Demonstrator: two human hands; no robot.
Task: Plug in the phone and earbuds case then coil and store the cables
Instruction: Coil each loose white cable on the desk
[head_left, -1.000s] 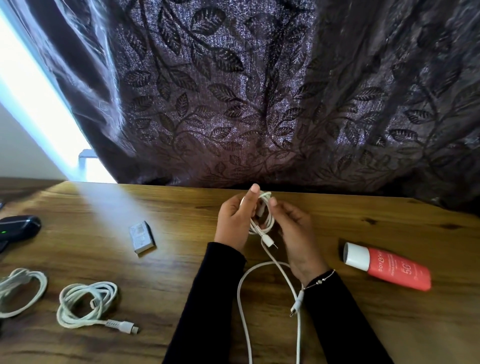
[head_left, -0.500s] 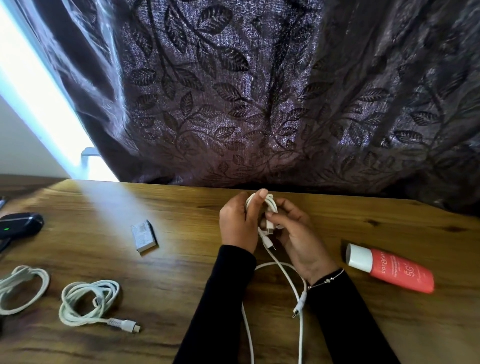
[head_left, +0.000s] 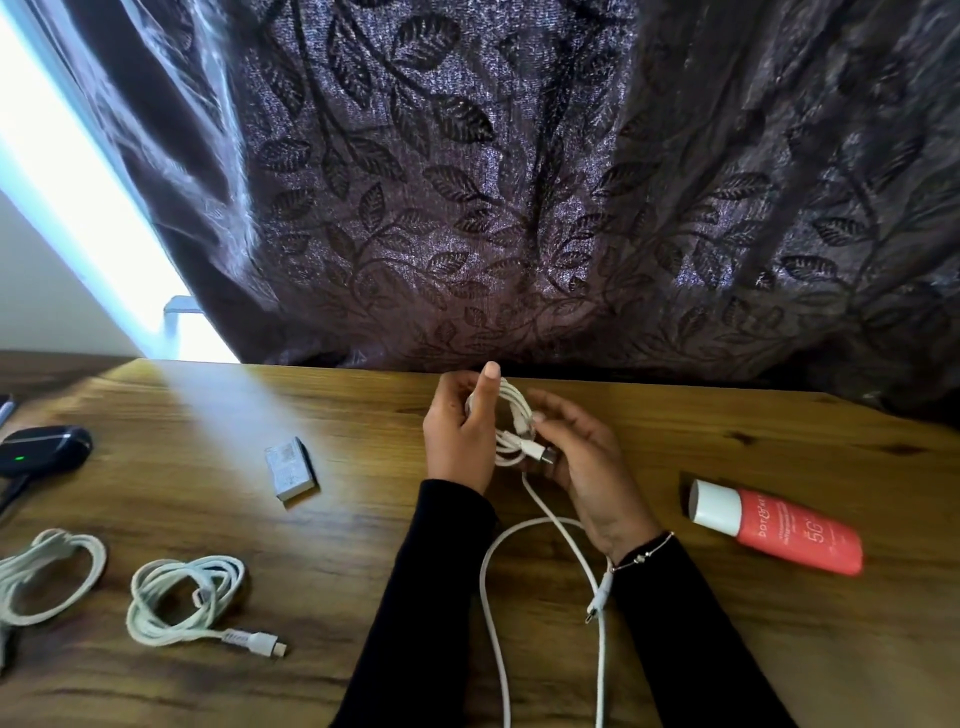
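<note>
Above the middle of the wooden table (head_left: 363, 545), my left hand (head_left: 457, 436) grips a small coil of white cable (head_left: 511, 431). My right hand (head_left: 582, 457) pinches the same cable at its plug end beside the coil. The loose length of this cable (head_left: 491, 587) loops down over the table toward me, with a second plug (head_left: 600, 597) hanging by my right wrist. Two coiled white cables lie at the left: one (head_left: 182, 597) with its plug sticking out, another (head_left: 47, 571) at the frame edge. A dark earbuds case (head_left: 47, 449) with a green light sits far left.
A small grey box (head_left: 291, 467) lies left of my hands. A red tube with a white cap (head_left: 774, 530) lies on its side at the right. A dark leaf-patterned curtain (head_left: 519, 208) hangs behind the table's far edge.
My hands have turned the coil; the plug end that hung below it now lies sideways in my right fingers. The hanging cable has shifted slightly.
</note>
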